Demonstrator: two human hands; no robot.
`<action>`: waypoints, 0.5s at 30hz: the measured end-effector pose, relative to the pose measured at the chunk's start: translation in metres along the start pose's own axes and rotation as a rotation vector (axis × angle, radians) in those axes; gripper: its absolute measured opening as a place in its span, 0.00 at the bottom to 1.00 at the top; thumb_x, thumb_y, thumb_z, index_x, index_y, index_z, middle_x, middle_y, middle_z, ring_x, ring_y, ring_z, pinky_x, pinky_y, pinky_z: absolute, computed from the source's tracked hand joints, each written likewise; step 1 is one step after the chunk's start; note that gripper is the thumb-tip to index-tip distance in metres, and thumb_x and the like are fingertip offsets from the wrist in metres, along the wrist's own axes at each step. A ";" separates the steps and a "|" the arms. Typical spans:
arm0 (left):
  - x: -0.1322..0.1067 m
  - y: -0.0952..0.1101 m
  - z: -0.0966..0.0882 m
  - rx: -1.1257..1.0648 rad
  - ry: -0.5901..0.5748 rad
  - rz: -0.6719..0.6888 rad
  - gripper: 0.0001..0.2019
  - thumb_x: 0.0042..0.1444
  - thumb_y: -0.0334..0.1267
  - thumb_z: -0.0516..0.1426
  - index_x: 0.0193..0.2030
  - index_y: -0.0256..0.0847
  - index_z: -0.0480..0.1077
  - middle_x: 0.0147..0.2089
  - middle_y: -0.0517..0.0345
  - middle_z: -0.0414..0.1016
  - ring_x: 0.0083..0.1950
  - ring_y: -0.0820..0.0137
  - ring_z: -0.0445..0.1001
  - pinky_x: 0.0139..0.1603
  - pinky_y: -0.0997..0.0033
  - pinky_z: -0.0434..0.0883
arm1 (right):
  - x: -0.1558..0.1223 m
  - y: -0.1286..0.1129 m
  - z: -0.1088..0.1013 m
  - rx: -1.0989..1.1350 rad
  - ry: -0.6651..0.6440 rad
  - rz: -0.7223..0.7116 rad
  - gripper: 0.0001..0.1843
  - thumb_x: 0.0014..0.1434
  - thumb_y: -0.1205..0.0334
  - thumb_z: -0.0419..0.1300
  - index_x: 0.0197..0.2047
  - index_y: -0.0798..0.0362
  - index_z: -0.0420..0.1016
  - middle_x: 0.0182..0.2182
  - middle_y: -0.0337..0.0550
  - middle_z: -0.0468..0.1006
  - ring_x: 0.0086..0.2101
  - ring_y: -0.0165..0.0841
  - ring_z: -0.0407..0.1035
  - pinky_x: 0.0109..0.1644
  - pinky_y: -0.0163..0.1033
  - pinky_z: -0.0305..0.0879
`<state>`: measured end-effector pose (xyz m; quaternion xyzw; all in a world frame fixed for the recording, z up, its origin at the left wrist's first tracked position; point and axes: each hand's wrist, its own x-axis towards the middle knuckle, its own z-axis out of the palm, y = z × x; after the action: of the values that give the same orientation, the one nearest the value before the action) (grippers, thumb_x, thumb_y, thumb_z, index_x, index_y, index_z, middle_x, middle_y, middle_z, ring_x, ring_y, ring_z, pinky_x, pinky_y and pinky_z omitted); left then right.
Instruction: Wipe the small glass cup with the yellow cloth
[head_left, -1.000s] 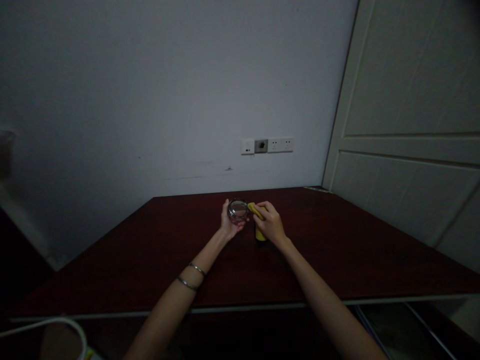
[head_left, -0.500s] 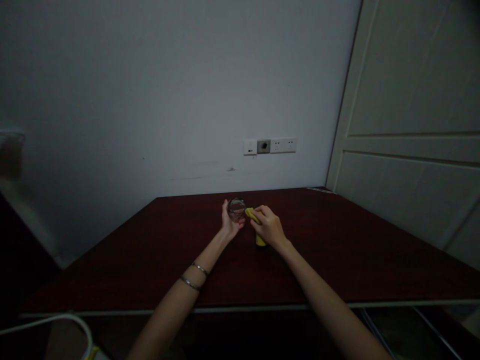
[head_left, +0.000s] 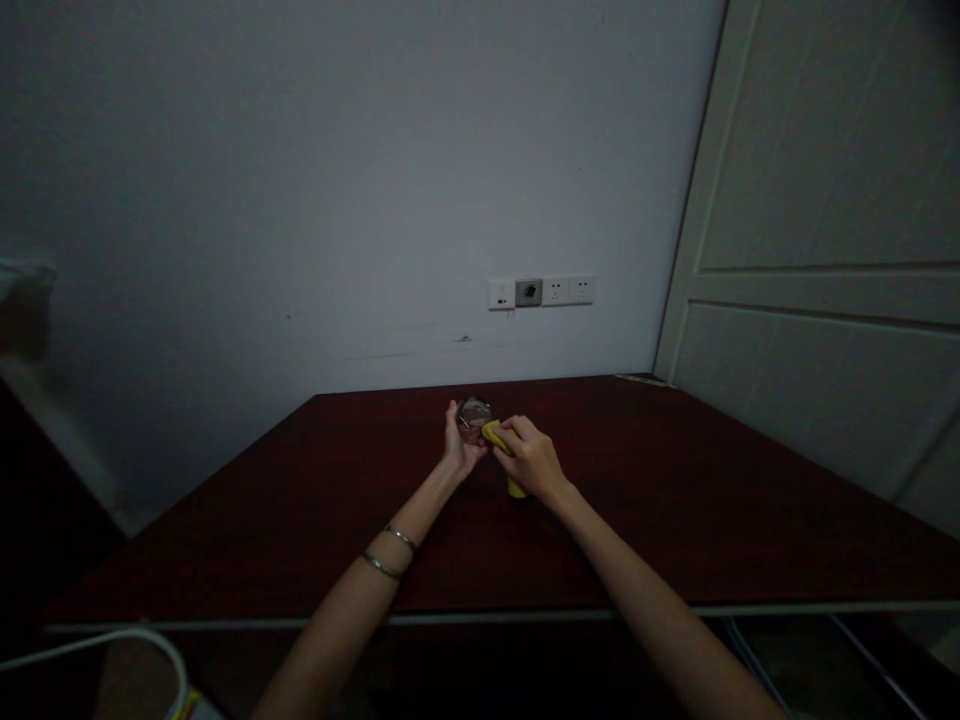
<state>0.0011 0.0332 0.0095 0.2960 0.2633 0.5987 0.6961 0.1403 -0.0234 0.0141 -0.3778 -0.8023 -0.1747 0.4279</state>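
A clear round glass bowl or cup (head_left: 474,418) is tilted in my left hand (head_left: 458,447), whose fingers wrap its side and underside over the dark red table. My right hand (head_left: 534,457) pinches a yellow cloth (head_left: 496,435), one end of it at the right side of the glass. The cloth's lower part hangs beneath my right palm. Whether the glass holds anything is too dark to make out.
The dark red tabletop (head_left: 315,520) runs back to a pale wall with sockets (head_left: 568,290). A panelled door (head_left: 817,250) borders the right side. A white cable (head_left: 142,633) loops at the lower left, before the table's front edge.
My right hand has moved slightly left and down, bringing the yellow cloth against the right side of the glass. My left hand and the glass have hardly moved.
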 end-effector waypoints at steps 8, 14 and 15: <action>0.001 -0.002 0.003 -0.028 -0.065 0.032 0.26 0.48 0.61 0.49 0.30 0.35 0.69 0.24 0.55 0.73 0.23 0.72 0.69 0.24 0.74 0.66 | 0.000 -0.008 0.001 -0.001 -0.031 -0.054 0.09 0.54 0.66 0.56 0.40 0.51 0.71 0.35 0.46 0.70 0.37 0.35 0.64 0.37 0.37 0.63; 0.002 -0.005 0.006 0.037 -0.090 0.063 0.27 0.48 0.60 0.49 0.29 0.34 0.69 0.23 0.55 0.71 0.23 0.73 0.69 0.24 0.76 0.64 | 0.000 -0.009 0.001 -0.039 -0.026 -0.048 0.08 0.56 0.64 0.55 0.40 0.53 0.71 0.36 0.47 0.70 0.37 0.34 0.63 0.37 0.36 0.63; 0.002 -0.006 0.007 0.057 -0.098 0.064 0.26 0.49 0.60 0.49 0.28 0.34 0.69 0.22 0.56 0.70 0.23 0.73 0.68 0.24 0.76 0.63 | 0.000 -0.009 0.001 -0.039 -0.025 -0.047 0.08 0.56 0.63 0.55 0.40 0.53 0.71 0.36 0.47 0.70 0.37 0.34 0.63 0.37 0.36 0.63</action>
<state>0.0099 0.0341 0.0101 0.3527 0.2364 0.5977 0.6801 0.1334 -0.0289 0.0141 -0.3692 -0.8127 -0.1956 0.4062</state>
